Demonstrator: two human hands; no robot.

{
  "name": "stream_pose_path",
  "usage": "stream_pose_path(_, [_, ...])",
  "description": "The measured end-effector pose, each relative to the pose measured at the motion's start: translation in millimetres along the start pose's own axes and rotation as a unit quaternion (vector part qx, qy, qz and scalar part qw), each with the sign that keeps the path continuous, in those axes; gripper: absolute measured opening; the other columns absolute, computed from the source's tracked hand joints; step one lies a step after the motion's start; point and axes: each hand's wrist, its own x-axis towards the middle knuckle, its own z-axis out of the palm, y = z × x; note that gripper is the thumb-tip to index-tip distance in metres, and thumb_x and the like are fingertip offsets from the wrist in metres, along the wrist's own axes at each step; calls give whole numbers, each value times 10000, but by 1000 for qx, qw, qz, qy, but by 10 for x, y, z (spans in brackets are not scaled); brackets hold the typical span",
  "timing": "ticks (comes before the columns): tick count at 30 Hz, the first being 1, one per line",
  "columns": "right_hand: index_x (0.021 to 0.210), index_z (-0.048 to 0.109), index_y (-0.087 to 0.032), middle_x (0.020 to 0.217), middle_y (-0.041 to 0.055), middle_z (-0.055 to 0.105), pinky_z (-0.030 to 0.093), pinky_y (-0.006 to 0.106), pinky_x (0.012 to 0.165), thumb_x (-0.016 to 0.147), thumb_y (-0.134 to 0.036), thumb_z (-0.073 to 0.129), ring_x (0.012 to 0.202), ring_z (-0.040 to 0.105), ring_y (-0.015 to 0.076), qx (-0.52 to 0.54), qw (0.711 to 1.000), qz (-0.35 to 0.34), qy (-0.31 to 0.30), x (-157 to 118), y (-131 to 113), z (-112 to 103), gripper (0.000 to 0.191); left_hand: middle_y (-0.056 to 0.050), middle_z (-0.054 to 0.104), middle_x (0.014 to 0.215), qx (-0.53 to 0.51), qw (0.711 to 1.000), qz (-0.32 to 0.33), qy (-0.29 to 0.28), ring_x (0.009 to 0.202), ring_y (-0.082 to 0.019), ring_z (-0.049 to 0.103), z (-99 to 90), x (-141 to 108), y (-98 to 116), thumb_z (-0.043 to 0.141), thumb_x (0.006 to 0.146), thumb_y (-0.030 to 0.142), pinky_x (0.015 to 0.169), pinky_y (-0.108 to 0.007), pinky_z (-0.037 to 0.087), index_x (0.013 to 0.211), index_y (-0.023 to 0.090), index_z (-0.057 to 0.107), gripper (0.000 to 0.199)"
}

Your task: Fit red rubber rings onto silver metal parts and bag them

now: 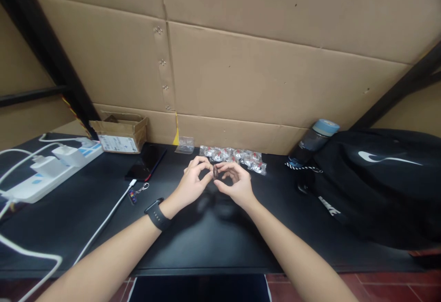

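Note:
A small dark brown round disc (215, 172), seen nearly edge-on, is held up over the black table (220, 247). My left hand (193, 180) pinches its left side between thumb and fingers, with a black watch band on the wrist. From the other side my right hand (239, 186) grips the same disc with thumb and fingertips. What exactly the disc is cannot be made out. Just behind the hands lies a row of several small clear plastic packets (237, 156) with red marks. A flat clear bag (186, 145) lies left of them.
On the left are a white power strip (37, 187) with chargers and cables, an open cardboard box (120, 132), a dark phone (144, 162) and a keychain (132, 195). A bottle (310, 143) and a black backpack (382, 187) stand right. Cardboard wall (258, 72) behind.

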Motion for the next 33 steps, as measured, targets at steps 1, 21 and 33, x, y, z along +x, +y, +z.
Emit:
stream_pose_path(1, [960,613,-227,1161,85,690,552,332,777,736,-241,794,1027,675,225,4,1000,1,4,-2,-2,10,289,-54,613,1096,0,1000,1,0,1108,-231,570,-1,0,0,590,938,350,1011,-377,431,890,232,671,151])
stream_pose_path(21, [947,625,-233,1137,39,704,552,319,908,700,-228,864,957,689,166,196,975,99,34,22,85,-24,344,-18,713,1100,145,985,31,82,1131,-230,624,-17,-64,145,634,941,321,906,-386,335,952,290,740,111])
stream_pose_path(33, [946,684,-229,1172,65,702,575,309,828,699,-245,862,1006,695,202,141,987,80,2,0,97,-10,304,-60,604,1197,160,981,54,92,1207,-268,538,2,-96,184,606,932,272,932,-417,336,934,257,710,105])
